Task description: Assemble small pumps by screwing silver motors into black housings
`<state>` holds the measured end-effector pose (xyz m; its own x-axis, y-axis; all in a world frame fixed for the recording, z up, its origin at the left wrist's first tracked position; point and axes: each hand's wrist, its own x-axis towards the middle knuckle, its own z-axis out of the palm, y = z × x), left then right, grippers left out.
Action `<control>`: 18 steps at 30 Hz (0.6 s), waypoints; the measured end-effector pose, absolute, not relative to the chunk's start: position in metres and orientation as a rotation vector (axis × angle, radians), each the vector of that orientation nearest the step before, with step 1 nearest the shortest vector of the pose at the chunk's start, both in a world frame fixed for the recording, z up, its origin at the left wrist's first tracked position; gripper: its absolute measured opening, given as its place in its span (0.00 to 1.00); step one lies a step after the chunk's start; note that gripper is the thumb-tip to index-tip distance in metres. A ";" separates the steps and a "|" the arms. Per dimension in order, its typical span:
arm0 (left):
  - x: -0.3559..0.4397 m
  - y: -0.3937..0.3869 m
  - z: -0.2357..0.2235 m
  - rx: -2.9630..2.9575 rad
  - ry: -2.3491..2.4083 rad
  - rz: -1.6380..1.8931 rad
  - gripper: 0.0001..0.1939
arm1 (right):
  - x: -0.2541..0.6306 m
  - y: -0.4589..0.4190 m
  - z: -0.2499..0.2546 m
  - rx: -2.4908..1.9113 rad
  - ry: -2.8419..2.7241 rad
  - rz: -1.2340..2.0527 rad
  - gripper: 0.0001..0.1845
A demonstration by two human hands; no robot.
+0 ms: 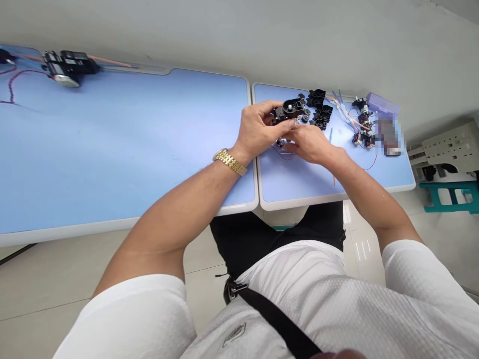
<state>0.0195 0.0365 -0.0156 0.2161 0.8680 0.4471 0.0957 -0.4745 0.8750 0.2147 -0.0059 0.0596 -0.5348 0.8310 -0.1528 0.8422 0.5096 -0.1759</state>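
My left hand grips a black plastic gear housing with a pale peg standing in its round recess. The thumb lies along the near side and the fingers are behind it. Close against it, just below, my right hand is closed, its fingers curled around a small round motor with thin red wires. The fingertips partly hide the motor. Just beyond the hands lie several small round metal-looking parts and several black plastic housings.
On the right stand several motors with wires, a purple box, a blurred-out object and blue and orange sticks. More black assemblies lie far left. A seam divides the blue tabletops; a wall rises behind.
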 end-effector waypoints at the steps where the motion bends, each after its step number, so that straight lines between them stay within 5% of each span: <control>1: 0.020 0.036 -0.015 1.752 0.902 1.330 0.26 | 0.213 -0.004 0.059 1.482 2.673 -0.346 0.22; 12: 0.020 0.033 -0.011 1.743 0.882 1.302 0.30 | 0.246 -0.016 0.062 1.759 2.732 -0.376 0.11; 18: 0.025 0.018 -0.003 1.801 0.847 1.326 0.17 | 0.337 -0.057 0.067 2.376 2.462 -0.298 0.11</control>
